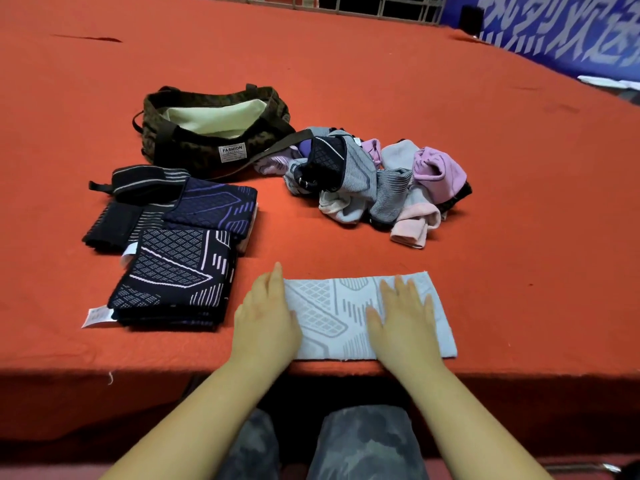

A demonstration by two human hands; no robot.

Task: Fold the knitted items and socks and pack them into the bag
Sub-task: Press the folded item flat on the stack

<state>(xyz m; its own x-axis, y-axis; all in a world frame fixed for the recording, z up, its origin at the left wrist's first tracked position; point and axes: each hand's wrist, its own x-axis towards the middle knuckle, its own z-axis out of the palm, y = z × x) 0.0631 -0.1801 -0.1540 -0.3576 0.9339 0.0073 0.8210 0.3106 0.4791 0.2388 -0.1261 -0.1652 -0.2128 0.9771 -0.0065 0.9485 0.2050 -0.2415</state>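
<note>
Red felt covered the worktop point(346, 64), and at its near edge lay the pale blue knitted piece point(346, 317). Our left hand point(265, 320) and right hand point(403, 323) pressed it flat, fingers released. We judged smoothing outward before folding wise; the bag point(207, 133) waited open.

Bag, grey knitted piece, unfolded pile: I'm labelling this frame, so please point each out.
bag point(194, 152): head view, on its dark front wall.
grey knitted piece point(332, 306): head view, on the patterned middle between the hands.
unfolded pile point(377, 181): head view, on a grey garment mid-heap.
</note>
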